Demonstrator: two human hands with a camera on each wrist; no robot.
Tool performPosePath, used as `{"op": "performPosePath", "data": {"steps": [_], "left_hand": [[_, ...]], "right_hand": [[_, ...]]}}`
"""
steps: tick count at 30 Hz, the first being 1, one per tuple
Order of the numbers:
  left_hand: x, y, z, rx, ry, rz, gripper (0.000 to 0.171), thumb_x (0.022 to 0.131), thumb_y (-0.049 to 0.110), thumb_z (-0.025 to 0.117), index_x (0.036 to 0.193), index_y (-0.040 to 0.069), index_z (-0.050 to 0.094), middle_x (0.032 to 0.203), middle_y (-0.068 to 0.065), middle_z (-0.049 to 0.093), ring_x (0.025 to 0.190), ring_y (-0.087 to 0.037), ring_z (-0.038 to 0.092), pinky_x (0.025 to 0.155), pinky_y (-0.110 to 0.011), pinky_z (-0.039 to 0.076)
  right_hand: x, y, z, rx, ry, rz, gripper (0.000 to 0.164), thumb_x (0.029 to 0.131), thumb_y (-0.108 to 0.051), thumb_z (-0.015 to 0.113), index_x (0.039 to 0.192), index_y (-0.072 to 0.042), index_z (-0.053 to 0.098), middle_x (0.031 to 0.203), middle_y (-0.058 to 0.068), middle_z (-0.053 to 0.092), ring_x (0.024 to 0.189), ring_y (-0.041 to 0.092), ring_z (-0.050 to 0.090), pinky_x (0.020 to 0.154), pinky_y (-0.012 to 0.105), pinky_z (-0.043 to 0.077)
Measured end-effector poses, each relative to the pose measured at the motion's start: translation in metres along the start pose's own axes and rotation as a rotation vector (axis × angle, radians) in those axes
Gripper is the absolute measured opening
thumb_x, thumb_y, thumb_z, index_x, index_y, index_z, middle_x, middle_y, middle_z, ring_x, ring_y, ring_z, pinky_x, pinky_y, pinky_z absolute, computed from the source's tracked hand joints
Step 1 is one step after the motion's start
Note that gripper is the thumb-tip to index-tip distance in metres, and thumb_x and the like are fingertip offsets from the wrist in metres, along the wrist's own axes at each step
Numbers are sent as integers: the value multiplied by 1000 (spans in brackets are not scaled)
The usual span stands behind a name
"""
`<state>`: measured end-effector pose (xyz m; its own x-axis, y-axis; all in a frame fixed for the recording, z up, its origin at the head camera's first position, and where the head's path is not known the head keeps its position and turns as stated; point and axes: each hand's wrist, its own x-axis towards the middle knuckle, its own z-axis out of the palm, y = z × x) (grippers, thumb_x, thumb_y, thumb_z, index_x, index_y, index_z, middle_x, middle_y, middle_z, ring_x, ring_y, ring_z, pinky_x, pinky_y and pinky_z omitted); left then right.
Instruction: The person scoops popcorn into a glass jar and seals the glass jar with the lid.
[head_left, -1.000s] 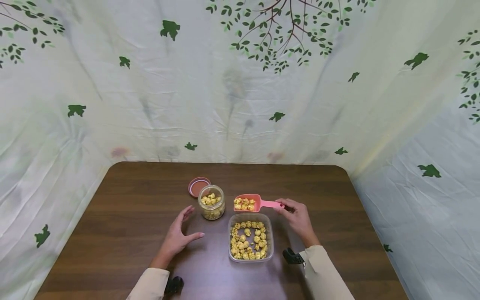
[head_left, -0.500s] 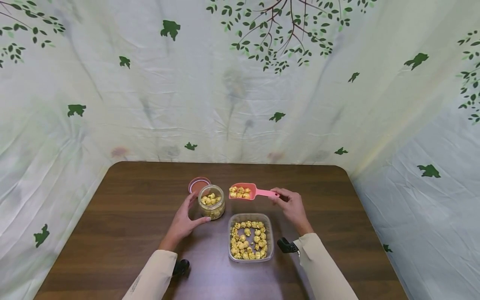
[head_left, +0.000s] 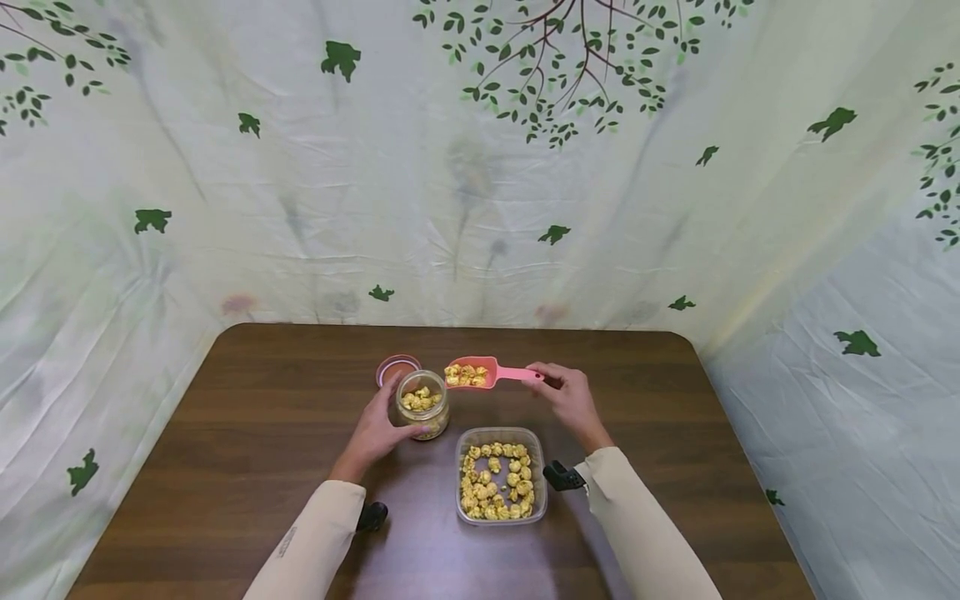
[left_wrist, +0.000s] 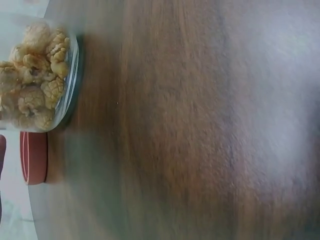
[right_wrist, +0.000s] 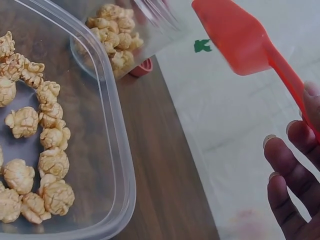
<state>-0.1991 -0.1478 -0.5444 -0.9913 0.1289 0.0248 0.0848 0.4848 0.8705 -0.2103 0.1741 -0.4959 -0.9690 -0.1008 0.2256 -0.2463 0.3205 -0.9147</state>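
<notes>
My right hand (head_left: 572, 398) pinches the handle of a pink scoop (head_left: 482, 372) loaded with caramel popcorn. In the head view the scoop is level, its front edge beside the rim of a glass jar (head_left: 433, 427). Popcorn partly fills that upright jar. My left hand (head_left: 378, 429) holds the jar from the left, thumb across its front and fingers behind. A clear plastic container (head_left: 542, 500) with more popcorn stands nearer, below the scoop. In the right wrist view, the underside of the scoop (right_wrist: 240, 42) shows and its contents are hidden.
A red jar lid (head_left: 398, 363) lies on the brown table (head_left: 262, 433) behind the jar, partly covered by my left fingers. A pale cloth backdrop (head_left: 450, 208) with leaf prints rises behind the table.
The loaded scoop has moved left and away from me, from above the container's far edge to the jar's rim. My left hand has moved in and taken hold of the jar.
</notes>
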Motion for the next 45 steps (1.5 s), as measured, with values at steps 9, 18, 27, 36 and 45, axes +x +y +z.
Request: {"op": "performPosePath", "data": {"steps": [9,18,27,36,45], "left_hand": [[6,-3,6,-8,-8,8,105,67,25,90,150,6,28,142,-26,43,130,-40,40,109,-55,29],[5,-4,6,-8,7,17,99,69,24,88,148,4,31,141,-27,43,130,-40,41,109,-55,29],[5,-6,7,-18,16,13,97,68,24,89,146,7,35,140,-25,46,128,-39,43,109,-55,29],[7,-8,8,-22,18,36,93,68,22,89,144,7,37,139,-24,47,126,-38,45,108,-53,30],[7,-7,8,-22,12,32,93,68,22,89,145,7,37,138,-24,47,126,-37,45,107,-53,31]], "right_hand": [[12,-2,8,-36,-76,-32,18,88,-20,70,101,-8,73,80,14,65,69,20,54,57,24,42],[19,-3,15,-90,-112,-71,18,87,-19,70,101,-8,73,75,3,62,65,16,50,54,23,39],[24,-8,20,-127,-163,-81,18,88,-17,70,101,-5,73,77,6,64,64,14,52,55,22,41],[33,-27,20,-248,-218,-97,15,85,-15,73,98,-8,74,77,0,61,66,15,50,56,23,41],[43,-53,19,-355,-293,-119,15,87,-21,72,96,-9,74,73,-2,60,63,13,48,54,23,39]]}}
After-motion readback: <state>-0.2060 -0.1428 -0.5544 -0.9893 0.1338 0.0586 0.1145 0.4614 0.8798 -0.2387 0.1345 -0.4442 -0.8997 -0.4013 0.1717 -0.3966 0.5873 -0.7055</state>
